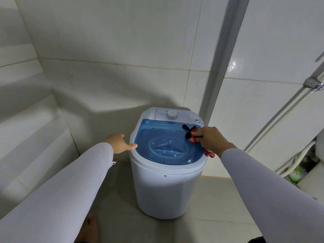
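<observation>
A small white washing machine [163, 188] stands on the tiled floor in a corner. Its translucent blue lid [157, 132] is down, and a round basket shows through it. A white dial [172, 114] sits on the back panel. My right hand [211, 140] grips a red cloth with black trim [192, 136] and holds it against the lid's right side. My left hand [119, 142] rests on the machine's left rim, thumb lying on the lid's edge, fingers curled down the outer side.
White tiled walls close in behind and to the left. A grey vertical pipe [217, 71] runs up behind the machine. At the right are a chrome fitting [313, 85], white hoses [298, 160] and a green brush [296, 174]. A bare foot [89, 228] shows below.
</observation>
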The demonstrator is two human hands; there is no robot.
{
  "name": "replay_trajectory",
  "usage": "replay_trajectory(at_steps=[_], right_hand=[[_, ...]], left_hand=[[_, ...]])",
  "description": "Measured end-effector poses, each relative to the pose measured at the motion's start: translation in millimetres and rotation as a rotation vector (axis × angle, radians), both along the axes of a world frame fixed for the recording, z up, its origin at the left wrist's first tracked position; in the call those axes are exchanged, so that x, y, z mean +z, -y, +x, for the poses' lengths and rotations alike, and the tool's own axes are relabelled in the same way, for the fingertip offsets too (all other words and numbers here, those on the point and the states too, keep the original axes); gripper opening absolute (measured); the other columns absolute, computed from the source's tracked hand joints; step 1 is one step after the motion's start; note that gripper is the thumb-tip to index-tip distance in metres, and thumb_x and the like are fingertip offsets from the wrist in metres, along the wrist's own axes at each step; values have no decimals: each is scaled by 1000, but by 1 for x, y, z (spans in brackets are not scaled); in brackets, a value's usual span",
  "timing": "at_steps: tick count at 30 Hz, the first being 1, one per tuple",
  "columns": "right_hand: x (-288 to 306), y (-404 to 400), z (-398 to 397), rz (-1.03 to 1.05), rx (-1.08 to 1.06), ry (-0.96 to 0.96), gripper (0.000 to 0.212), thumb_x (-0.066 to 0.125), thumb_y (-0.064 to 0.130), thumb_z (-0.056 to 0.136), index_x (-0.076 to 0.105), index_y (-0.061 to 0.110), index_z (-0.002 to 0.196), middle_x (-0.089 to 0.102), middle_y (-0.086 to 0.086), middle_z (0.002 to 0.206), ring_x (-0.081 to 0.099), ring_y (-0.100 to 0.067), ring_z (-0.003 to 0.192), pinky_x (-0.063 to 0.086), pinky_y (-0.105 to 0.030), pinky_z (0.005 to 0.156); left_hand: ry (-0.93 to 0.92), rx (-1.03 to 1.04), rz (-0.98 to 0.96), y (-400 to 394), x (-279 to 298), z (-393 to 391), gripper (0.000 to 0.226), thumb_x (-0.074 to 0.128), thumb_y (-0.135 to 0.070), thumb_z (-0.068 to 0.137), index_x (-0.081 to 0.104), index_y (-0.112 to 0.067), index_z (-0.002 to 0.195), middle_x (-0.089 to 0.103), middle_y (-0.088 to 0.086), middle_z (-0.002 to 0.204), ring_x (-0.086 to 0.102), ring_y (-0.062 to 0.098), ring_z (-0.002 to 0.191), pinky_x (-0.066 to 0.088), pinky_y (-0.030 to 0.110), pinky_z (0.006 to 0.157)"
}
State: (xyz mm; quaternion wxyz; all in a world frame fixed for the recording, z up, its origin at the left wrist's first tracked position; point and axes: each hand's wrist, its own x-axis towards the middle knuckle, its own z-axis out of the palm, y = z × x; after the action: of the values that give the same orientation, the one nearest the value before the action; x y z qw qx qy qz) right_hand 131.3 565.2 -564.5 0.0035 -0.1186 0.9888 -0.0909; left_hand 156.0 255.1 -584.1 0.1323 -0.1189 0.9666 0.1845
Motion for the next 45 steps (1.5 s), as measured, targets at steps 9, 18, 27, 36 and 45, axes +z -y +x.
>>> replay_trajectory(at_steps=[9, 18, 27, 36, 45], right_hand=[[-8, -19, 10, -220, -115, -9, 30, 47, 17, 96, 66, 20, 118, 67, -11, 113, 55, -25, 89, 37, -22, 78], [46, -6, 3, -9, -34, 32, 30, 48, 19, 95, 64, 23, 121, 66, -10, 112, 60, -27, 96, 40, -24, 81], [47, 119, -21, 141, 310, -21, 36, 54, -2, 85, 67, 18, 112, 67, -4, 106, 64, -21, 89, 52, -29, 81], [9, 163, -10, 279, 554, -27, 38, 49, 13, 93, 58, 25, 127, 58, -2, 131, 54, -25, 117, 43, -34, 97], [8, 141, -7, 226, 502, -8, 42, 56, 6, 87, 62, 27, 123, 62, 1, 126, 58, -25, 111, 49, -36, 95]], left_hand=[[-4, -3, -37, -4, 2, 1, 84, 51, -60, 87, 27, -10, 150, 33, 8, 156, 36, 29, 141, 32, 39, 114], [-58, -9, -6, -7, 7, 6, 84, 59, -56, 85, 28, -13, 150, 32, 6, 156, 37, 29, 141, 33, 39, 114], [-14, 8, 105, 5, 3, 9, 93, 65, -55, 81, 23, -13, 152, 30, 4, 157, 34, 25, 143, 31, 37, 116], [-56, 20, 140, 3, 3, 12, 74, 64, -50, 84, 42, -7, 140, 49, 9, 143, 49, 27, 130, 40, 32, 102], [-62, 16, 109, 2, -1, 14, 84, 60, -54, 85, 29, -8, 149, 37, 9, 154, 39, 29, 139, 36, 36, 111]])
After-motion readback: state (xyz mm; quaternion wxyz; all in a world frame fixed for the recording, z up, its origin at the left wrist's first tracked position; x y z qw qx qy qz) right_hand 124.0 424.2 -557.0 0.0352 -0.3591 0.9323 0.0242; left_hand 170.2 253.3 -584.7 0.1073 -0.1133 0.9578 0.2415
